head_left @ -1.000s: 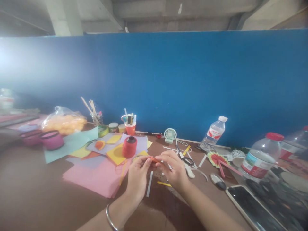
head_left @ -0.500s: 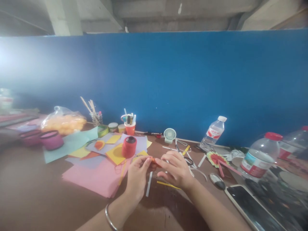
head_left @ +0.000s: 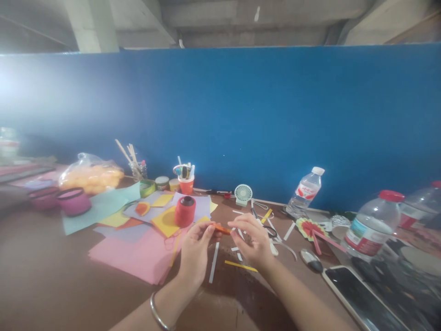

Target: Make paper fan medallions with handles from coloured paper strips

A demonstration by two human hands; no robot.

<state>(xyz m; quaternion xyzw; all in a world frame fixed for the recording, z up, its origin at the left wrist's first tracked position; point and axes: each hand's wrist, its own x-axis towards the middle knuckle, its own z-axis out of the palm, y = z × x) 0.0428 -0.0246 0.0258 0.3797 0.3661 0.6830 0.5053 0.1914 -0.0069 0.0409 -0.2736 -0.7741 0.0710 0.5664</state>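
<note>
The left hand (head_left: 195,248) and right hand (head_left: 257,243) are hanging over the middle of the brown worktop (head_left: 41,280), facing each other with a small orange piece (head_left: 222,228) sitting between the fingertips. Left one's doing the actual holding: thumb and fingers are pinching narrow on the piece's left end. The right hand's being looser about it, thumb and index parted a bit right at the other end, the rest of the fingers curving out to the far side. Honestly can't tell if it's gripping or only brushing that end, too blurry.

The bit that matters imo: the piece's long axis is running left to right, pretty much straight across the gap, with the right end dipping slightly toward the near side. So it's pointing right at the right thumb, and the left hand is the one sitting closer to it.

Around that, a red thread spool (head_left: 185,211) is standing just far of the left hand, black-handled scissors (head_left: 270,231) are lying partly behind the right, and a yellow strip (head_left: 241,266) is lying crosswise on the near side, below the right fingers.
</note>
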